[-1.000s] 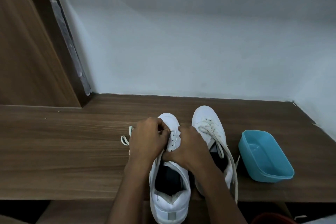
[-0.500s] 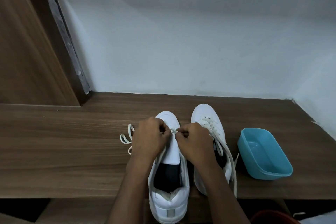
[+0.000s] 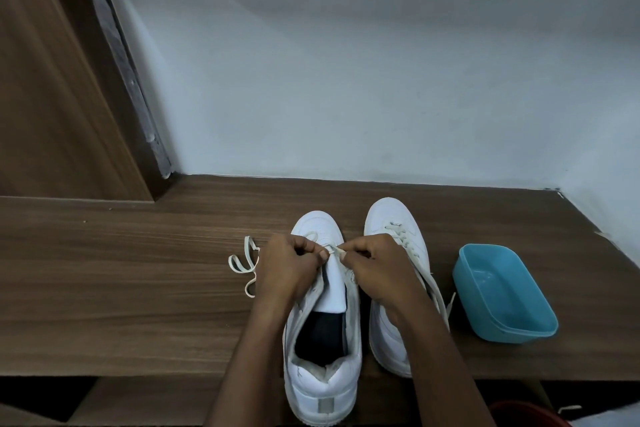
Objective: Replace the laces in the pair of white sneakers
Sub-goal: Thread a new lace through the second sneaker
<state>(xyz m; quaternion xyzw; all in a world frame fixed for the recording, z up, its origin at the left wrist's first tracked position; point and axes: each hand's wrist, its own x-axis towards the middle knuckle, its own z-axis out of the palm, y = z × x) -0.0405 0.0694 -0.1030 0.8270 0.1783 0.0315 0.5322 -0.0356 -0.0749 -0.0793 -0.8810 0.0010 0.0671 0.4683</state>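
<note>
The left hand (image 3: 287, 263) and right hand (image 3: 375, 267) each pinch the white lace (image 3: 333, 248) over the nearer sneaker (image 3: 322, 388), near its toe. More lace coils on the wooden table (image 3: 138, 288) at its left. The laced sneaker (image 3: 388, 218) stands just beside it, then an open blue tub (image 3: 512, 329), its bare floor showing.

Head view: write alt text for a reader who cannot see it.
The left hand and right hand pinch a white lace over the front eyelets of a mostly unlaced white sneaker on a wooden table. A laced sneaker stands to its right, then a blue tub.
</note>
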